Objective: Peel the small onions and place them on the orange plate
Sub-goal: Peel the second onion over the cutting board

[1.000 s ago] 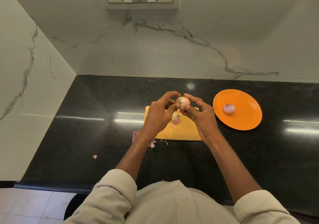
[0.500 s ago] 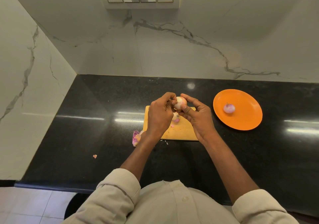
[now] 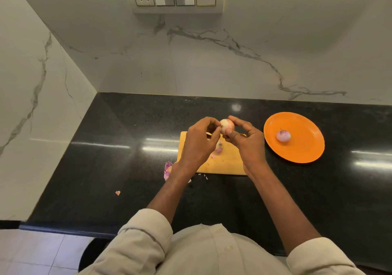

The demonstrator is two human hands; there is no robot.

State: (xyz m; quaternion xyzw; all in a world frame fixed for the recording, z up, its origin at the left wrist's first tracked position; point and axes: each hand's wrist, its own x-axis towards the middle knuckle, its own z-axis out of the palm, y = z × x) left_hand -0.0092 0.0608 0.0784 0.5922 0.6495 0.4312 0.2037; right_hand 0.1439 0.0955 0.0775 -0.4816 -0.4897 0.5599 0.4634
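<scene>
Counter (image 3: 106, 168): hands prob. pinching onion (image 3: 226, 125).

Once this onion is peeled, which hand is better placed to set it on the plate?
Probably right: the right hand grips the onion and is nearer the orange plate; the left hand only picks at skin.

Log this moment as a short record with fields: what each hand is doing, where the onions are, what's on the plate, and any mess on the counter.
left hand: left hand picks at the held onion with its fingertips
right hand: right hand pinches the same onion, above the cutting board
plate: orange plate holds one peeled onion
board: another small onion, partly hidden by the left hand
mess: onion skins on the black counter left of the board, one loose scrap nearer the front edge
</scene>
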